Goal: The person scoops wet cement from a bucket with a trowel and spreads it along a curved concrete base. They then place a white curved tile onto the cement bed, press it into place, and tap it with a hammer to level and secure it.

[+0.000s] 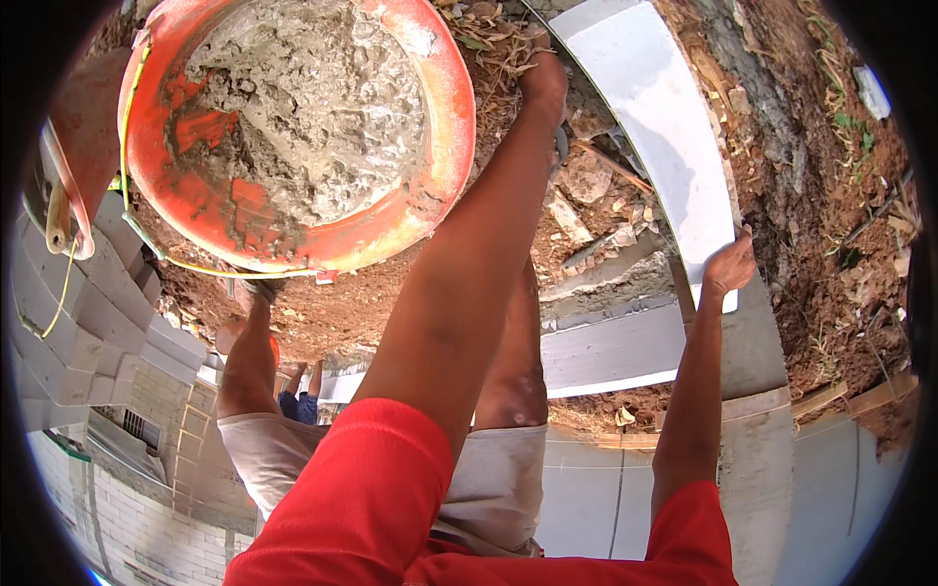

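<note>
My left hand (pixel 537 61) reaches to the top among dry leaves, beside the far end of a long white block (pixel 640 107); its fingers are too small and shadowed to make out. My right hand (pixel 729 262) grips the near end of that block at its right edge. An orange bucket (pixel 449 146) of wet grey mortar (pixel 303 107) stands left of my left forearm. Below the white block runs a course of pale blocks (pixel 606 352) with grey mortar along its upper edge.
A stained orange container (pixel 88 166) with a wooden handle sits left. Stacked grey blocks (pixel 73 332), a block wall (pixel 107 498) and a ladder (pixel 191 435) are lower left. Another person's legs (pixel 303 400) show behind mine. Rubble and soil (pixel 840 244) lie right, with wooden formwork boards (pixel 821 400).
</note>
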Tool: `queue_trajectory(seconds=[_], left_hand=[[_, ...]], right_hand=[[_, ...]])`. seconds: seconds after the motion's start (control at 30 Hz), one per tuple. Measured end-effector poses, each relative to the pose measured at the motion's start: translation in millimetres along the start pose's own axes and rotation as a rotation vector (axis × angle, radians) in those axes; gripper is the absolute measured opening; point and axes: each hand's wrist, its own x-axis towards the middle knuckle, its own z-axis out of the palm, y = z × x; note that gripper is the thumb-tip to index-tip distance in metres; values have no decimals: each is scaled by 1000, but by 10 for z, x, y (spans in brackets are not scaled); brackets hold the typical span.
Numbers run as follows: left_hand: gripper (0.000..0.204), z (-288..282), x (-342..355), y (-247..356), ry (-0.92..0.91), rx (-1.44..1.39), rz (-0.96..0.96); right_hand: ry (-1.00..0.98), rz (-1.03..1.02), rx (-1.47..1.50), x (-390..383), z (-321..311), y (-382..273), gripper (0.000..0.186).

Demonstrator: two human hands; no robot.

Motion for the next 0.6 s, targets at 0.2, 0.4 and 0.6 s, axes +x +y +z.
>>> queue_trajectory(seconds=[0.2,0.4,0.6], left_hand=[[94,82,86,-177,-50,-104,24],[99,78,76,-163,-38,-115,25],[106,201,262,-25,-48,-145,73]], right_hand=[[-26,30,-46,0,-25,-54,57],[15,-145,-93,20,50,124,50],[15,-111,-61,14,15,17,48]])
